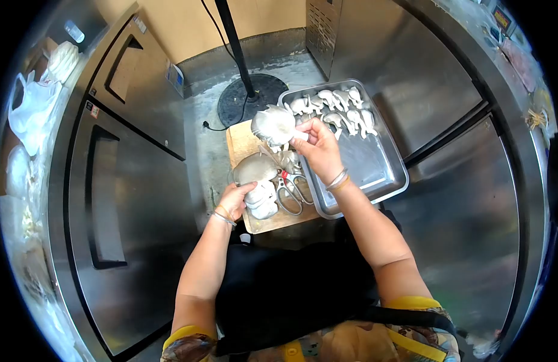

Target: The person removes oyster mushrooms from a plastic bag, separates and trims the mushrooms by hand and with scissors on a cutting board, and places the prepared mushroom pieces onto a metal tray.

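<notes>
Frame centre: right hand [320,148] gripped pale mushroom [273,125] | left hand [232,202] gripped mushroom cluster [255,169] | scissors [284,175] lay beside cluster | right of centre: metal tray [366,163]

Cannot see most fingers of the left hand [234,199] beneath the mushroom cluster [262,202], nor the full blades of the scissors [284,175]. Cannot read the small stickers [93,110] on the left steel cabinet [143,223], nor follow the black pole [232,45] past the top edge.
</notes>
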`<state>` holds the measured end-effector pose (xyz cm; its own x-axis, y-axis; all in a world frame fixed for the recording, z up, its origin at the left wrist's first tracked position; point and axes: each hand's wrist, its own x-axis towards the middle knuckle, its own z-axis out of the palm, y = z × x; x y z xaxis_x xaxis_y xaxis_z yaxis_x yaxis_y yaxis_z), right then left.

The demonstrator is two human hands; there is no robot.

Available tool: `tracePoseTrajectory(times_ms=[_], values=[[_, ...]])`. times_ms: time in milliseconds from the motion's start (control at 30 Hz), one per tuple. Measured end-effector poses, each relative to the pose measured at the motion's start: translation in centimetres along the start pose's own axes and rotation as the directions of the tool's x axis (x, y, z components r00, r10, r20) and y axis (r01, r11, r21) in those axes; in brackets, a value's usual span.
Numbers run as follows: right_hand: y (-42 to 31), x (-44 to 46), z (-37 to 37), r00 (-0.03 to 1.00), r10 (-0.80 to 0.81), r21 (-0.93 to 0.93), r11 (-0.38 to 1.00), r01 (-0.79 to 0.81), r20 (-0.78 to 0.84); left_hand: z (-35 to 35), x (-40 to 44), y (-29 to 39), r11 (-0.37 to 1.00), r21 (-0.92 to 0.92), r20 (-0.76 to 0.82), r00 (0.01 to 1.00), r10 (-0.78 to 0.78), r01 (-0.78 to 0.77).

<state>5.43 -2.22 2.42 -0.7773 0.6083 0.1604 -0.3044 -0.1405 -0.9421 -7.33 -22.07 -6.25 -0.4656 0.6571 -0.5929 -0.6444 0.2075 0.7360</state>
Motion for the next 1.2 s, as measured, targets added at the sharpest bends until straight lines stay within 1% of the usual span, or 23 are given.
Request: tracePoseTrajectory(times_ms=[133,200,300,333,367,400,433,467,500,533,567,600,633,700,800,833,900,933,1000,1100,1133,1167,1200], values=[[0.1,-0.3,0.0,0.999,0.023,-0.004,1.0,-0.023,0.032,0.4,0.3,-0.5,0.999,-0.002,-0.063,0.997,0.043,-0.043],[0.3,-0.3,0.1,0.998,0.026,0.008,1.0,-0.027,0.054,0.8,0.2,-0.8,0.965,0.212,-0.245,0.947,0.207,-0.156],[1.1,-0.3,0.2,0.995,0.021,0.001,1.0,-0.021,0.094,2.0,-1.0,-0.6,0.936,0.241,-0.289,0.902,0.322,-0.257],[1.3,-0.3,0.4,0.996,0.002,0.033,0.999,-0.005,0.094,2.0,-1.1,-0.9,0.936,0.241,-0.287,0.902,0.321,-0.257],[1.3,-0.4,0.7,0.995,-0.018,0.064,0.998,0.012,0.096,2.2,-1.3,-1.0,0.9,0.309,-0.365,0.835,0.412,-0.309],[1.1,-0.6,1.3,0.998,-0.031,0.015,0.999,0.03,0.057,2.2,-1.2,-0.6,0.854,0.374,-0.431,0.747,0.506,-0.362],[0.8,-1.0,1.9,0.999,-0.043,-0.033,0.999,0.043,0.018,2.1,-1.4,-0.1,0.852,0.367,-0.431,0.744,0.511,-0.374],[1.4,-1.1,2.2,0.995,-0.101,-0.125,0.988,0.096,-0.028,2.6,-2.3,1.1,0.833,0.192,-0.264,0.791,0.552,-0.518],[2.2,-1.2,2.7,0.994,-0.11,-0.134,0.985,0.106,-0.019,3.2,-3.3,2.3,0.792,-0.011,-0.091,0.789,0.607,-0.611],[3.1,-1.3,3.1,0.983,-0.156,-0.177,0.974,0.137,-0.095,3.9,-4.0,3.1,0.811,-0.11,0.075,0.808,0.584,-0.575],[3.8,-1.6,3.6,0.965,-0.203,-0.225,0.961,0.163,-0.168,5.2,-4.7,3.6,0.815,-0.15,0.121,0.807,0.578,-0.56],[3.4,-1.9,4.6,0.959,-0.221,-0.281,0.945,0.165,-0.179,6.2,-4.8,3.5,0.791,-0.248,0.108,0.795,0.597,-0.56],[3.0,-2.4,5.3,0.952,-0.25,-0.438,0.886,0.152,-0.175,7.1,-4.8,3.3,0.758,-0.345,0.093,0.784,0.614,-0.553],[2.9,-3.3,6.6,0.954,-0.287,-0.618,0.766,0.175,-0.086,7.5,-4.2,3.5,0.728,-0.427,0.069,0.784,0.617,-0.536],[2.8,-5.7,7.4,0.978,-0.206,-0.676,0.722,0.151,-0.002,7.4,-3.5,3.7,0.658,-0.592,-0.088,0.849,0.522,-0.466],[2.9,-6.8,7.0,0.986,-0.166,-0.748,0.651,0.131,0.028,6.8,-3.3,4.0,0.655,-0.626,-0.132,0.885,0.447,-0.424],[4.5,-9.0,5.3,0.976,-0.158,-0.945,0.27,0.186,0.147,5.1,-2.1,4.6,0.635,-0.652,-0.21,0.904,0.372,-0.413],[5.5,-9.6,4.8,0.977,-0.152,-0.948,0.258,0.187,0.152,4.2,-1.7,4.9,0.628,-0.663,-0.209,0.906,0.367,-0.407],[6.6,-10.5,4.3,0.982,0.032,-0.982,0.037,0.186,0.187,2.9,-1.5,5.5,0.7,-0.578,-0.155,0.899,0.41,-0.419],[6.7,-9.4,5.2,0.989,0.045,-0.99,-0.006,0.139,0.139,2.2,-1.1,5.3,0.724,-0.603,-0.08,0.929,0.363,-0.335],[5.9,-9.3,5.2,0.979,0.087,-0.979,-0.065,0.193,0.187,2.0,-0.8,4.9,0.768,-0.555,-0.09,0.94,0.328,-0.321],[6.2,-9.3,5.2,0.977,0.088,-0.977,-0.071,0.201,0.195,1.7,-0.7,4.9,0.761,-0.562,-0.094,0.939,0.332,-0.325],[7.0,-9.3,4.7,0.982,0.153,-0.992,-0.045,0.115,0.107,1.6,-0.7,4.9,0.785,-0.547,-0.123,0.955,0.27,-0.292]])
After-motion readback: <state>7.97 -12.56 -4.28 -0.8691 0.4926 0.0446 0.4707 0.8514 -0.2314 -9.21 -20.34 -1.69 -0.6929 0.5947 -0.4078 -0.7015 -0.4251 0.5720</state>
